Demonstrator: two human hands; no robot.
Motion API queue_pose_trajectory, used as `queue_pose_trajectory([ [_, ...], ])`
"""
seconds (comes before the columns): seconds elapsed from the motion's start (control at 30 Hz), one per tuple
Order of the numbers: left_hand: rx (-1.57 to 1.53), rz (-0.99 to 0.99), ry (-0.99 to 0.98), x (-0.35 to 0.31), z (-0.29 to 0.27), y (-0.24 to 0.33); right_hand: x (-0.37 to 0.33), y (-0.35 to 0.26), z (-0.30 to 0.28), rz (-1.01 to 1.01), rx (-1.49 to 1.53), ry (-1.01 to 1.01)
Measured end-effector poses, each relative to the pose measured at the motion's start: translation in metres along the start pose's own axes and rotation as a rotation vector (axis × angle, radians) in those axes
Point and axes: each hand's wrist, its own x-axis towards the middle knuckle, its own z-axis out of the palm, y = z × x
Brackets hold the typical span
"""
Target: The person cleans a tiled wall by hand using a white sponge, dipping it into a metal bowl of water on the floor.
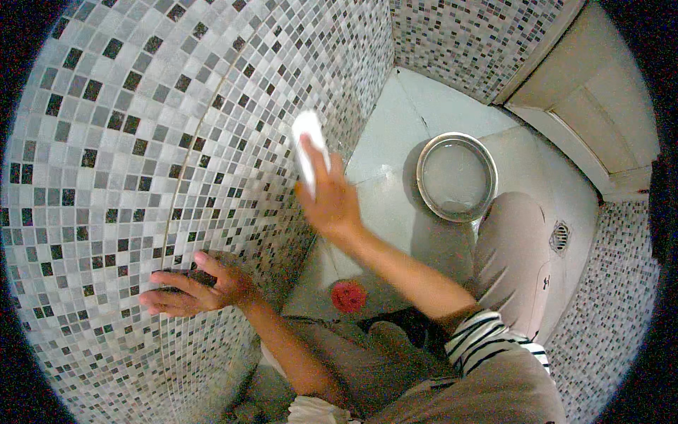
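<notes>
My right hand [330, 201] grips a white oblong scrubber [306, 131], slightly blurred and overexposed, so its underside cannot be made out. It is held against or very close to the mosaic-tiled wall [233, 141] on the left. Lower down, my left hand [198, 286] rests on the same wall with its fingers spread, holding nothing. A round red sponge [348, 295] with small dark holes lies on the floor below my right forearm.
A round steel basin [458, 177] with cloudy water stands on the pale tiled floor [381, 141], beyond my bent knee. Farther right are a floor drain grate [560, 237] and a beige panelled door [590, 113]. Mosaic walls close in the far and right sides.
</notes>
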Motion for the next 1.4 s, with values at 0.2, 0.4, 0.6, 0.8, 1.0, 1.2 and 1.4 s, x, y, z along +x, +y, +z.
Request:
queue_pose_trajectory([
  [0.2, -0.019, 0.002, 0.030, 0.009, 0.002, 0.002, -0.006, -0.021, 0.003, 0.165, -0.063, 0.064],
  [0.4, -0.002, 0.005, 0.024, 0.001, 0.001, 0.001, 0.034, -0.006, -0.021, 0.165, -0.064, -0.021],
  [0.6, -0.006, 0.015, 0.078, 0.009, 0.006, 0.002, -0.011, -0.002, 0.011, -0.047, 0.010, 0.079],
  [0.8, 0.017, 0.029, 0.057, 0.004, 0.002, 0.001, 0.049, 0.000, -0.026, 0.108, -0.094, 0.030],
  [1.0, -0.016, 0.010, 0.050, 0.004, 0.007, 0.002, 0.023, 0.002, -0.002, 0.006, -0.129, 0.196],
  [1.2, 0.000, 0.007, 0.051, 0.002, 0.003, 0.003, 0.057, 0.019, -0.031, -0.029, -0.276, 0.115],
  [1.4, 0.010, -0.040, 0.012, 0.001, 0.005, 0.003, 0.044, 0.016, -0.025, -0.117, -0.291, 0.099],
])
